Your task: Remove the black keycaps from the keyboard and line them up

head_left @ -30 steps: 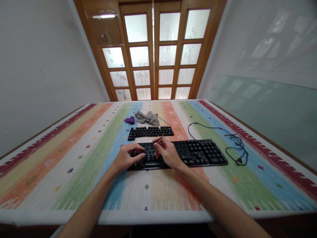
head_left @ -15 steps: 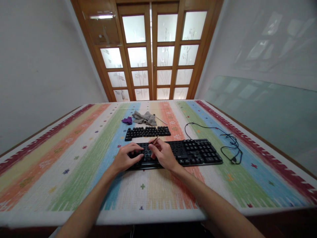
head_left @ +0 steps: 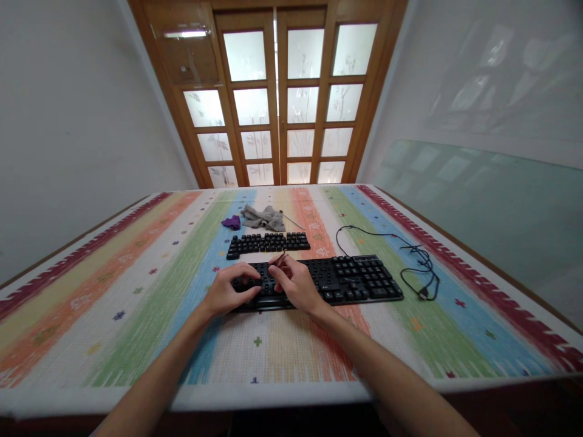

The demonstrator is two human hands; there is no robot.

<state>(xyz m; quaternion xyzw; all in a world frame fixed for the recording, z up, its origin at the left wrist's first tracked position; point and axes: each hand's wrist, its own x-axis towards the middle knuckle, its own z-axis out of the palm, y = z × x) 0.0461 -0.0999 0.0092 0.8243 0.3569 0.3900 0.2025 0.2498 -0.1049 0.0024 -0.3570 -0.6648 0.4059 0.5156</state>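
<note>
Both your forearms reach in from the near side, angled toward each other. Your left hand [head_left: 230, 290] arches over the left end of the black computer keyboard [head_left: 359, 282], thumb and forefinger spread in a C; exact fingertip contact unclear. Your right hand [head_left: 298, 285], just right of it, pinches a thin brown tool [head_left: 283, 254] above the keyboard's stripped section. Keyboard lies mid-table, long edge roughly parallel to the near table edge; striped tablecloth [head_left: 159, 315] spans between, and extends far left. Loose keycaps [head_left: 268, 243] sit in rows just beyond your knuckles, limiting far-side room; black cable [head_left: 424, 294] bounds the right.
</note>
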